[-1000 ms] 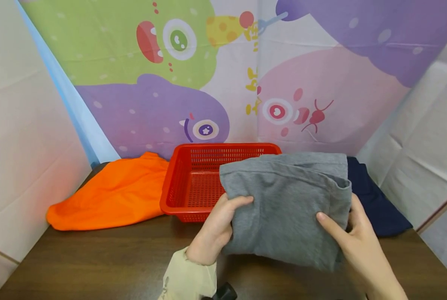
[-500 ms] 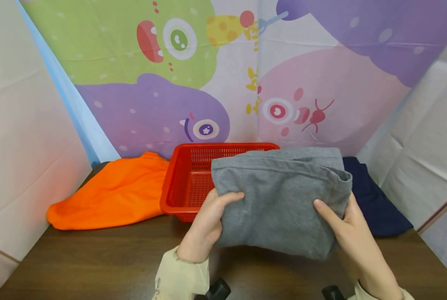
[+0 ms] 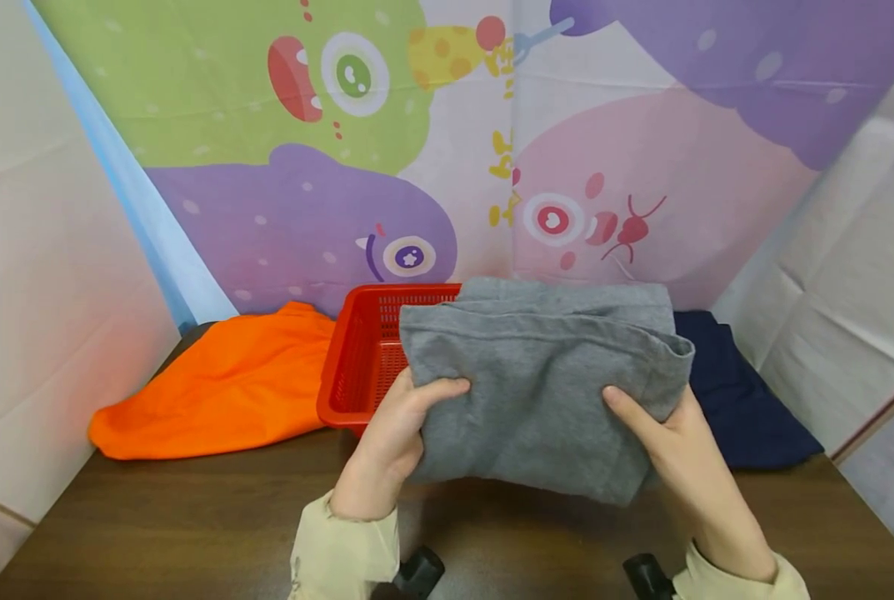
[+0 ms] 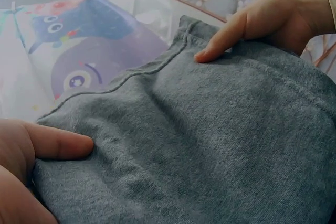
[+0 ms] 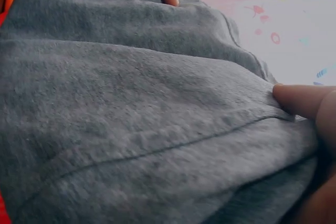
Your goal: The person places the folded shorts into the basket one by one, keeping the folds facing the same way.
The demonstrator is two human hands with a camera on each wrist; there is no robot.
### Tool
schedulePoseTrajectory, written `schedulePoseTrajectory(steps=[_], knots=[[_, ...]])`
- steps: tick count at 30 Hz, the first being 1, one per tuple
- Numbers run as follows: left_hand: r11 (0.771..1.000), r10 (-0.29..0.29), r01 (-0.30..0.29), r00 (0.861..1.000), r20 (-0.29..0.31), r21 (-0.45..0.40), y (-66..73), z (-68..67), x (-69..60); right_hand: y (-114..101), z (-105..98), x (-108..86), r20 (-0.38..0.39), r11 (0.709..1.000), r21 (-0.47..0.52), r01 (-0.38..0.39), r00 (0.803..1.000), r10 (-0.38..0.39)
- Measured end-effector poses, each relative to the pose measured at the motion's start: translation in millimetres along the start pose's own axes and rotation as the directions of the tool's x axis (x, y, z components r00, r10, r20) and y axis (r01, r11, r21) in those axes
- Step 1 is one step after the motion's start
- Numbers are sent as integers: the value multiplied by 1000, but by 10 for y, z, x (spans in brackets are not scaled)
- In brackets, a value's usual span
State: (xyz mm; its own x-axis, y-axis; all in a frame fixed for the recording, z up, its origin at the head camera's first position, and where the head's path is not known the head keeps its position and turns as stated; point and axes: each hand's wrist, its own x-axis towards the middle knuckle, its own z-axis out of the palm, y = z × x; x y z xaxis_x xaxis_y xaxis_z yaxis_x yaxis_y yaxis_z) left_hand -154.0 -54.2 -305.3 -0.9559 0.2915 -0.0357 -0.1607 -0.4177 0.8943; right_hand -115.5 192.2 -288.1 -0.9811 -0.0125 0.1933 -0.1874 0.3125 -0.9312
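Note:
A folded grey cloth [image 3: 536, 400] is held up in front of the red basket [image 3: 334, 392], above the table. My left hand [image 3: 397, 433] pinches its left side, thumb on the near face and the other fingers hidden behind. On the right side my right hand [image 3: 671, 442] grips it the same way. In the left wrist view the grey cloth [image 4: 199, 140] spans between the left hand [image 4: 26, 156] and the right hand [image 4: 268, 22]. The right wrist view has the cloth [image 5: 131, 103] close up, with the right thumb [image 5: 302, 98] on its edge.
An orange cloth [image 3: 222, 387] lies left of the basket, with something dark partly under its back edge. A navy cloth [image 3: 746, 400] lies at the right, partly behind the grey one. A printed curtain [image 3: 447, 125] hangs behind the brown table [image 3: 192, 533].
Both hands have carried the grey cloth to the left and slightly up, so it covers more of the basket's right part. The grip has stayed the same.

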Motion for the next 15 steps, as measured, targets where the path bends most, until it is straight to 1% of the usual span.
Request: schedulePoseTrajectory(steps=[4, 7, 11, 15], knots=[[1000, 9, -9, 1000, 11, 1, 42, 2, -18, -11, 35, 25, -10, 990, 140, -23, 1000, 24], [999, 26, -26, 1000, 1, 29, 73, -4, -31, -27, 58, 43, -10, 979, 202, -12, 1000, 14], [996, 50, -47, 998, -31, 79, 104, -20, -40, -45, 81, 77, -3, 975, 224, 6, 1000, -6], [990, 54, -48, 998, -42, 131, 134, -42, -39, -55, 102, 125, -9, 971, 235, 33, 999, -32]])
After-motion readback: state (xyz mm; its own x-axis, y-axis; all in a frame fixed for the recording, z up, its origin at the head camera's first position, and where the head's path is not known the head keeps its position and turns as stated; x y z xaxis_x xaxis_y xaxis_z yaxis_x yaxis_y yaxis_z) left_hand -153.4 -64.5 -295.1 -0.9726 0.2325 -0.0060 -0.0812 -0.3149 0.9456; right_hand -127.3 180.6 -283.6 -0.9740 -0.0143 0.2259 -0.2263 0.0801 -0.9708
